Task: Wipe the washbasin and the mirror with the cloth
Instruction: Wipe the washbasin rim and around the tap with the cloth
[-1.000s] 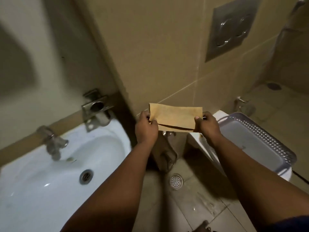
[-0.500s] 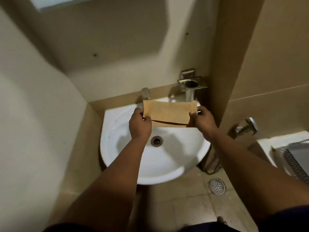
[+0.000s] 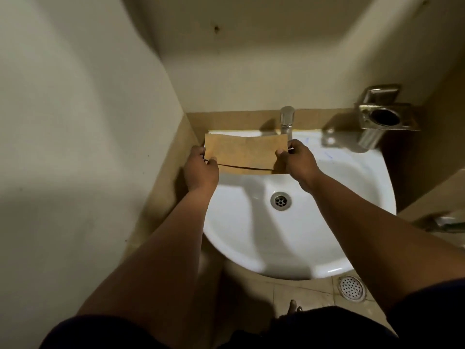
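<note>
A folded tan cloth point(image 3: 245, 153) is stretched flat between both hands above the back left of the white washbasin point(image 3: 327, 222). My left hand point(image 3: 200, 170) pinches its left end and my right hand point(image 3: 298, 159) pinches its right end. The basin's drain point(image 3: 281, 200) lies just below the cloth. The mirror is out of view.
A steel tap point(image 3: 286, 122) rises behind the cloth. A square metal holder point(image 3: 385, 119) juts from the wall at the right. Plain walls close in at left and back. A floor drain point(image 3: 352, 288) sits on the tiled floor at the lower right.
The view has swung left from the toilet side to the washbasin and come closer. Both hands still hold the cloth stretched, which is over the basin's back left now.
</note>
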